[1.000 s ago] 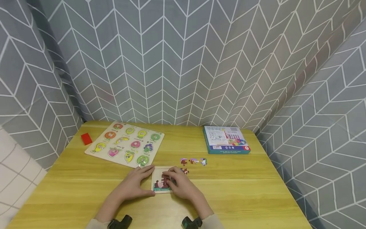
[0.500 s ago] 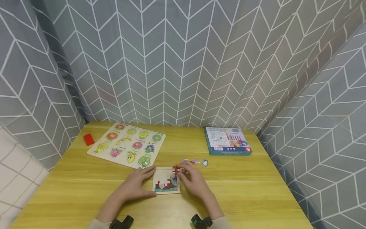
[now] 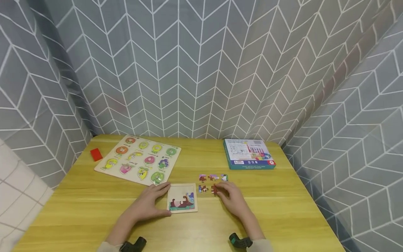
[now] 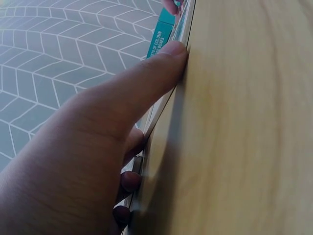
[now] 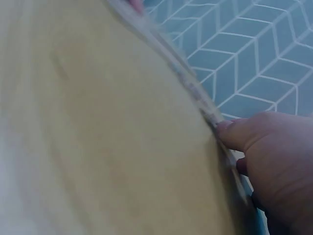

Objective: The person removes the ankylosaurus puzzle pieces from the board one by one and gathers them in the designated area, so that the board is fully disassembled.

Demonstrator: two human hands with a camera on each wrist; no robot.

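A small wooden puzzle tray point(image 3: 172, 190), partly filled along its bottom and right with brown, green and blue pieces, lies flat on the table. My left hand point(image 3: 148, 203) holds its left side, thumb at the near corner and forefinger at the far one; the thumb point(image 4: 146, 73) runs along its edge in the left wrist view. To the tray's right, my right hand point(image 3: 232, 198) pinches a brown puzzle piece point(image 3: 214, 189) at the tabletop. Beside that piece lies another loose puzzle piece point(image 3: 203, 189). The right wrist view is blurred, and the right hand point(image 5: 274, 152) hides its piece there.
Several loose purple and brown pieces point(image 3: 214, 177) lie in a row behind. A fruit peg board point(image 3: 138, 159) stands back left beside a red block point(image 3: 96, 154). A teal-edged box point(image 3: 249, 154) lies back right. Patterned curtains point(image 3: 189, 70) enclose the wooden table point(image 3: 283, 210).
My right hand has left the tray and moved right with the brown puzzle piece, down among the loose pieces. The left hand stays at the tray's left side.
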